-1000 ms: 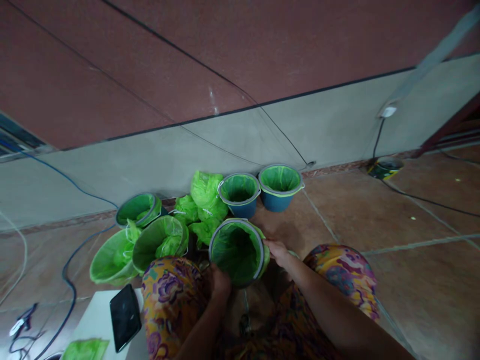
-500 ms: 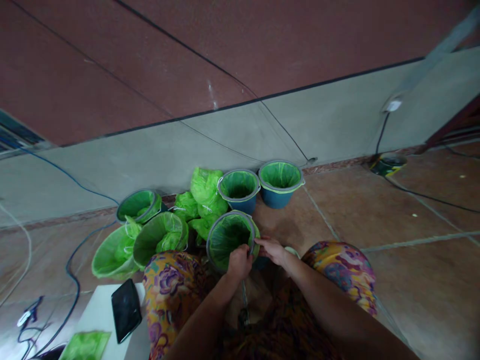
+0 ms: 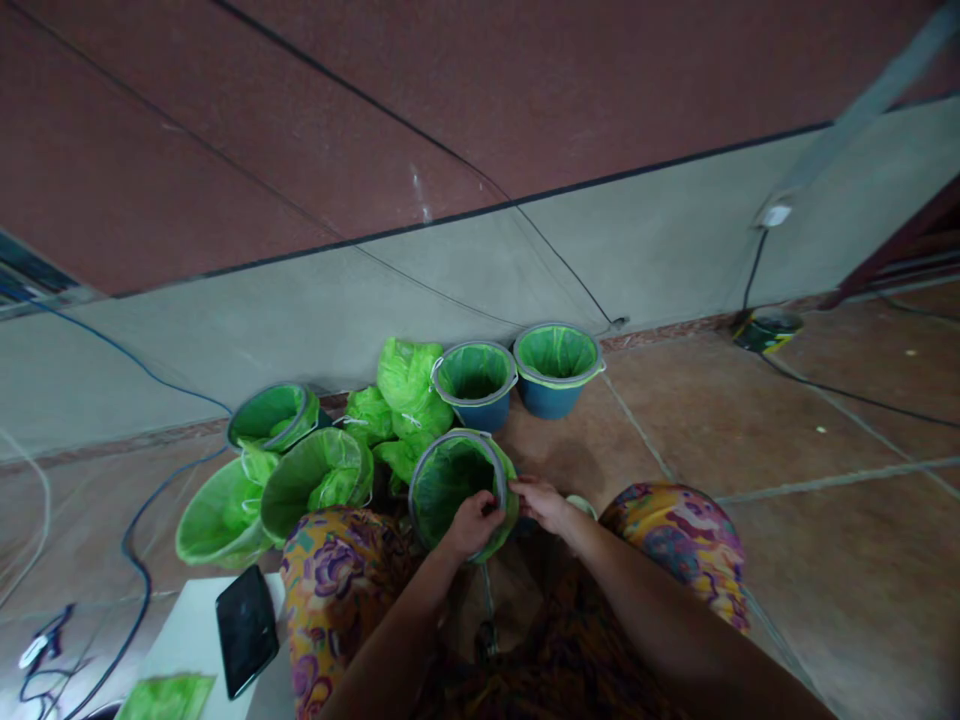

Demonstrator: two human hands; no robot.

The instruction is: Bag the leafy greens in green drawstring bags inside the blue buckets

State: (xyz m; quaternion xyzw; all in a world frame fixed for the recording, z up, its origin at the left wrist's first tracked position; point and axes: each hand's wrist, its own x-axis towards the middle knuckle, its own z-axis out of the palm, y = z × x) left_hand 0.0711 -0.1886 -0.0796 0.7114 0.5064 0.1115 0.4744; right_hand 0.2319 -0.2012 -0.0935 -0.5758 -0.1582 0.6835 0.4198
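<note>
While green lining [image 3: 442, 490] hangs inside, both hands [image 3: 474, 523] [image 3: 543, 503] hold the bucket's rim [image 3: 500, 474].

Tiled floor [image 3: 847, 570]: blue buckets [image 3: 553, 400], green bundles [image 3: 409, 375], cord [image 3: 139, 565]; white surface [image 3: 184, 630]: phone [image 3: 247, 632], green sheet [image 3: 166, 697]

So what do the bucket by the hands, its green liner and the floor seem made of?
The bucket looks like plastic, its grey rim smooth and dull. The liner is translucent and wrinkled, so likely thin mesh or film. The floor, brown with pale joints, seems matte tile, perhaps ceramic.
</note>
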